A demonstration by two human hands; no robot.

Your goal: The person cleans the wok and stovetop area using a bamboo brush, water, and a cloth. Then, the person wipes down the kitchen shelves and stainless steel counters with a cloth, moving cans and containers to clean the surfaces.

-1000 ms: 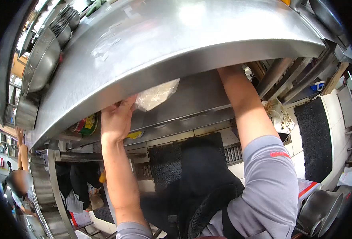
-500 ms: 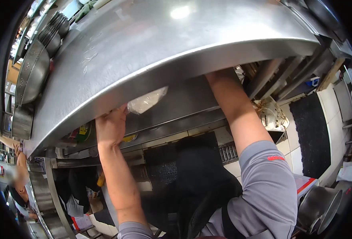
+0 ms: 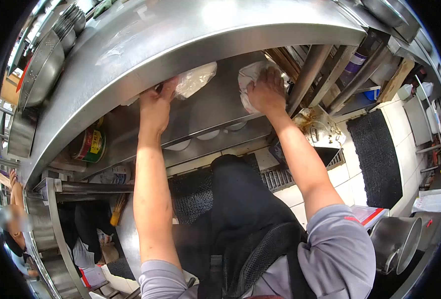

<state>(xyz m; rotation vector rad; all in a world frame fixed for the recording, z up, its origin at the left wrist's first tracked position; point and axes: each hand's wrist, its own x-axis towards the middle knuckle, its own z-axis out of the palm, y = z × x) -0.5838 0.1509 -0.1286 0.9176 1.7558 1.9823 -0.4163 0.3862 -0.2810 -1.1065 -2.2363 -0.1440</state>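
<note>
My right hand [image 3: 268, 92] presses, fingers stretched, on a crumpled white cloth [image 3: 247, 82] lying on the metal lower shelf [image 3: 218, 102]. My left hand [image 3: 155, 107] reaches under the front edge of the steel worktop [image 3: 175, 42]. Its fingers are closed at the near end of a clear plastic-wrapped package [image 3: 196, 80]; the fingertips are partly hidden. A round can with a red, yellow and green label [image 3: 92, 145] stands on the shelf to the left of my left hand.
White round dishes [image 3: 208, 135] show beneath the lower shelf. Metal posts [image 3: 310, 74] rise right of the cloth. A stained metal container [image 3: 320, 130] stands below my right forearm. Stacked metal bowls [image 3: 43, 74] sit at the worktop's left. Another person's arm [image 3: 16, 197] shows far left.
The view has shifted, showing more beneath the worktop. My right hand, hidden under the worktop before, now shows on the white cloth. My left hand is still beside the plastic-wrapped package.
</note>
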